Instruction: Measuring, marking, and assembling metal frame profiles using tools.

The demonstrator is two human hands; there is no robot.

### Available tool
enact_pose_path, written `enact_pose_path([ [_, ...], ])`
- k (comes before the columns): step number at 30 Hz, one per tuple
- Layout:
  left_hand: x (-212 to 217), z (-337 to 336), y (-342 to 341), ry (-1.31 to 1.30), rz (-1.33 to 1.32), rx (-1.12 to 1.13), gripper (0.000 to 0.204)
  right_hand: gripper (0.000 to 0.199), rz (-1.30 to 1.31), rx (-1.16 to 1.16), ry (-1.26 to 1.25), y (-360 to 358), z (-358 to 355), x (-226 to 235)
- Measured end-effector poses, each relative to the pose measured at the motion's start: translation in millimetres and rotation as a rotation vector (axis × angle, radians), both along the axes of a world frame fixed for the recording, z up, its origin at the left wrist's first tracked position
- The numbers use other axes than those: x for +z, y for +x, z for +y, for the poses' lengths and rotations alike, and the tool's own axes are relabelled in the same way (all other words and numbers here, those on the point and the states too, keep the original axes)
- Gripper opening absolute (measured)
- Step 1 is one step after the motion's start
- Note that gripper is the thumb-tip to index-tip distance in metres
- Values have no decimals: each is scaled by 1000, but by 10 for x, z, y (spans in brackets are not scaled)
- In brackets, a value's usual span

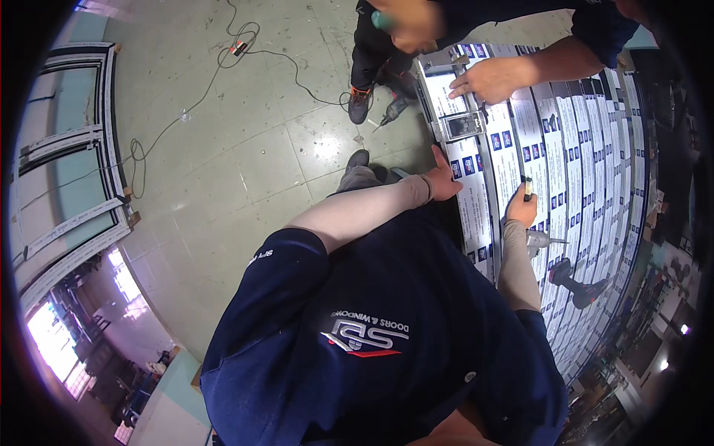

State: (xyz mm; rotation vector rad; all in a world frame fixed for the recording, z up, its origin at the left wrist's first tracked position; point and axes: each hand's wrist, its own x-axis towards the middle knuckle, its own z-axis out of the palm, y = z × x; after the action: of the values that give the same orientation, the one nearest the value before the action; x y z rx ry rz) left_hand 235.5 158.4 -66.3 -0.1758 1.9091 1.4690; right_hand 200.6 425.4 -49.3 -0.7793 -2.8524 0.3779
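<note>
My left hand (444, 178) rests on the near edge of the film-covered profiles (471, 204), fingers stretched out, just below a metal drilling jig (462, 126). My right hand (523, 210) is closed round a short black tool with a pale yellow part (528, 188), held over the profiles; its kind is too small to make out. Across from me, a co-worker's hand (491, 79) lies on the profiles beside the jig, fingers pointing left. Close to my right wrist lies a grey power drill (541, 239), its bit pointing right.
A black-and-red cordless drill (579, 284) lies on the profiles farther right. Another drill (396, 109) is on the tiled floor (260, 160) near the co-worker's shoe (360, 104). A black cable (216, 78) loops over the floor. Framed panels (67, 149) stand at the left.
</note>
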Motion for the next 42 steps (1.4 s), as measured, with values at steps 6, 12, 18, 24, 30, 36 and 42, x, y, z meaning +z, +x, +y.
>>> enact_pose_path([
  [6,-177,57,66,62,30,68,118,54,2,-38,-24,-8,-107,44],
  [12,-20,5,66,44,32,56,117,56,12,-38,-15,6,-65,0],
  [18,-69,14,79,75,18,80,117,52,65,37,-131,109,-39,2],
  [24,-107,35,66,61,43,61,119,38,176,316,26,257,60,-83],
  [30,-65,-14,63,45,13,29,122,35,134,421,95,303,100,-70],
  [36,-179,28,69,72,17,54,120,39,224,359,-50,323,129,-57],
  [42,-158,43,79,10,60,110,95,37,204,187,-288,207,270,-115],
])
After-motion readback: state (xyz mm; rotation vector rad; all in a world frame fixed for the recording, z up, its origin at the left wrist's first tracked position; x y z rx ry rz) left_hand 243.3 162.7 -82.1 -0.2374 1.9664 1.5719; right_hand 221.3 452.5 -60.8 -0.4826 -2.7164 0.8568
